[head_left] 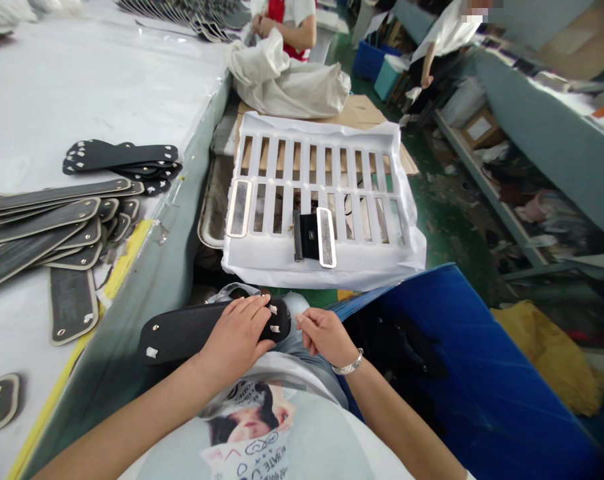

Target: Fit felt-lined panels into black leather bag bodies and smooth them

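Observation:
A long black leather strip (182, 331) with metal studs and small white tabs lies across my lap. My left hand (237, 333) rests flat on its right end, fingers stretched over the tabs. My right hand (322, 333), wearing a silver bracelet, is just right of the strip's end, fingers pinched together on something I cannot make out.
A white slotted tray (282, 257) ahead holds two metal-framed pieces (239, 208) and a small black part (307, 237). Stacks of black strips (57, 220) lie on the white table at left. A blue bin (457, 347) is at right. Another person stands at the far end.

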`<state>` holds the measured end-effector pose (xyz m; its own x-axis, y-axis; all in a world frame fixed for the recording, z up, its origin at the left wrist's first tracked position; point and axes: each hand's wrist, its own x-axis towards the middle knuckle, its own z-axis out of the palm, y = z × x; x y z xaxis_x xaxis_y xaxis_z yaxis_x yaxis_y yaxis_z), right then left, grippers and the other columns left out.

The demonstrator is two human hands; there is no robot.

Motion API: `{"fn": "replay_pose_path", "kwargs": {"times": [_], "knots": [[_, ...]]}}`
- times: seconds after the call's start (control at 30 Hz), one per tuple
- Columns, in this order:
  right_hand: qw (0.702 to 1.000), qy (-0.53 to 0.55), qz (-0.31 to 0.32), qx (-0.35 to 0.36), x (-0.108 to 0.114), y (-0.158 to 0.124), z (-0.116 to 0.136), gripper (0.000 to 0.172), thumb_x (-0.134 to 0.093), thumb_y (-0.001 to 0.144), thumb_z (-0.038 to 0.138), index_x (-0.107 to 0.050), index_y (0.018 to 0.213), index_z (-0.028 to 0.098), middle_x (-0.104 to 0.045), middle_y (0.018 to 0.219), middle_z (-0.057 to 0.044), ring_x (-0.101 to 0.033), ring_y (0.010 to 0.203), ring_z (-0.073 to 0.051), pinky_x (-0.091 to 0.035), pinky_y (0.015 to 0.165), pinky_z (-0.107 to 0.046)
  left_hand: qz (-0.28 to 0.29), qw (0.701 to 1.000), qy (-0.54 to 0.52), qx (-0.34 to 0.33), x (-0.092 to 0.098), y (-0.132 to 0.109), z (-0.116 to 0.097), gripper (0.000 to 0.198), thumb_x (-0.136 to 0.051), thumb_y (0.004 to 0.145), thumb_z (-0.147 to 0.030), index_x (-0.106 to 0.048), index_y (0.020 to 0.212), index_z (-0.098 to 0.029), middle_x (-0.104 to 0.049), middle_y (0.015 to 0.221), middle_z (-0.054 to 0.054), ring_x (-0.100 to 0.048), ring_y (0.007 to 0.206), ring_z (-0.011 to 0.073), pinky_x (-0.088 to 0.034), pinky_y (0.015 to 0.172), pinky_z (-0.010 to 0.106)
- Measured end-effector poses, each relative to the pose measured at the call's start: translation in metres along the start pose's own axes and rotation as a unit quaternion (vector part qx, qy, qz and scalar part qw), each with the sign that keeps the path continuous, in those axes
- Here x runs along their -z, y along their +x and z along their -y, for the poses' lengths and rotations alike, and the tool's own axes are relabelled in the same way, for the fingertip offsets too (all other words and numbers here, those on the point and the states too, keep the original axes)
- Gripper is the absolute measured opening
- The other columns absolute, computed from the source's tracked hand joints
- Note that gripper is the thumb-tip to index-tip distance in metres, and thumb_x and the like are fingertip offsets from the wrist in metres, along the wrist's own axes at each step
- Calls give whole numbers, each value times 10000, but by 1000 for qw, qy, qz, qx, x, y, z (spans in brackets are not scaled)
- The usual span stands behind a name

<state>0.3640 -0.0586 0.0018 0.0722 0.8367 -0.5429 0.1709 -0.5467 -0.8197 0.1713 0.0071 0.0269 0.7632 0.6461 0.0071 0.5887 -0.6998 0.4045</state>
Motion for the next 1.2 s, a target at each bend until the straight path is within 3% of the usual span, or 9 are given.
{"fn": "replay_pose_path", "kwargs": {"times": [0.3, 0.63, 0.87, 1.2], "knots": [[992, -118, -10, 39, -11, 0, 12, 309, -499, 832, 464, -534, 692, 190, -566, 485, 28, -517, 361, -96, -360, 367, -187, -10, 1000, 2, 4, -1, -1, 0, 342, -674, 712, -231, -578, 1033, -158, -539, 1285, 133, -482, 1180, 268, -344, 1014, 446], [984, -179, 14, 23, -7, 8, 28, 273, -486, 828, 368, -482, 620, 192, -540, 438, 37, -483, 344, -86, -332, 381, -192, 2, 1000, 0, 6, 1, 5, -1, 376, -645, 713, -255, -573, 1069, -160, -542, 1276, 123, -475, 1180, 278, -313, 1037, 460], [993, -114, 35, -15, -6, 19, 16, 313, -475, 832, 454, -468, 652, 198, -507, 433, 51, -442, 322, -86, -295, 325, -187, -2, 999, -36, 16, -2, 7, 7, 367, -683, 684, -300, -582, 1014, -176, -539, 1276, 123, -475, 1174, 279, -350, 1000, 455], [994, -72, 58, -52, -4, 21, 26, 297, -521, 809, 391, -435, 602, 196, -476, 385, 63, -411, 297, -72, -268, 303, -168, -1, 999, -30, -35, -7, 11, 14, 352, -683, 662, -310, -578, 961, -156, -562, 1209, 154, -501, 1113, 302, -397, 943, 451]]}}
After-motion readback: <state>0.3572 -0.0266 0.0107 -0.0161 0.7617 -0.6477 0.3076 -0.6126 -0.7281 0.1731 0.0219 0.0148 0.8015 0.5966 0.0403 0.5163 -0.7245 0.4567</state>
